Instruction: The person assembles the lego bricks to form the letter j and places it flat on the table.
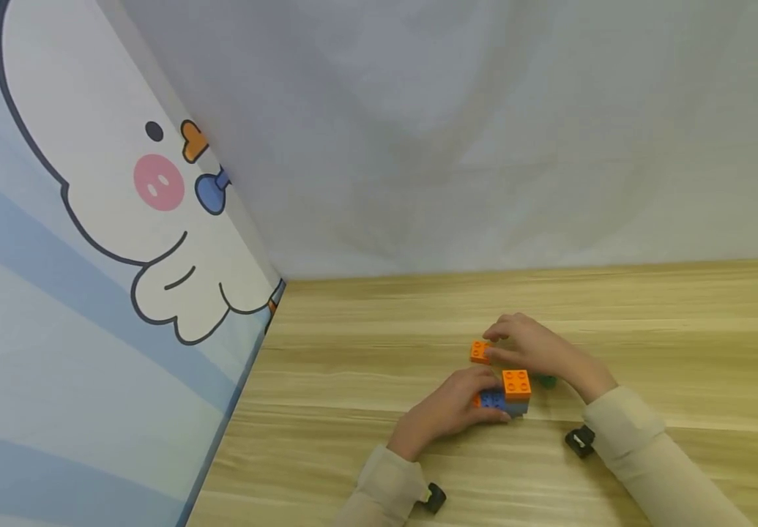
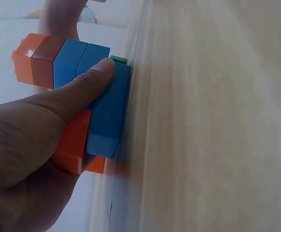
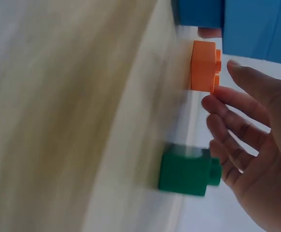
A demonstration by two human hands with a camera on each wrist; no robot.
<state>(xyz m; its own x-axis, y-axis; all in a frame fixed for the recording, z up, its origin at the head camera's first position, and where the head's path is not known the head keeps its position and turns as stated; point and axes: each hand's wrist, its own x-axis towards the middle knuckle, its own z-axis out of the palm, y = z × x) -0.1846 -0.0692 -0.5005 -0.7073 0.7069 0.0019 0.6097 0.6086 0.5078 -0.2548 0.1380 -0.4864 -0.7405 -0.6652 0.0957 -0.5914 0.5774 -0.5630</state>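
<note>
My left hand [image 1: 447, 404] grips a build of stacked toy bricks, its thumb lying across a long blue brick [image 2: 110, 113] in the left wrist view. Orange bricks [image 1: 515, 383] top a column at the right end of the build, and another orange brick [image 2: 72, 145] sits by the thumb's base. Beyond it, my right hand [image 1: 540, 351] reaches over a loose orange brick [image 3: 203, 66] with thumb and forefinger apart. The forefinger's tip is right at that brick's studded top. Under the right hand stands a green brick [image 3: 184, 171], mostly hidden in the head view.
The wood-grain table [image 1: 326, 351] meets a pale grey wall [image 1: 418, 146] at the back. On the left rises a blue and white panel [image 1: 102, 307] with a cartoon figure. Black wrist devices [image 1: 579, 441] show at the sleeve cuffs.
</note>
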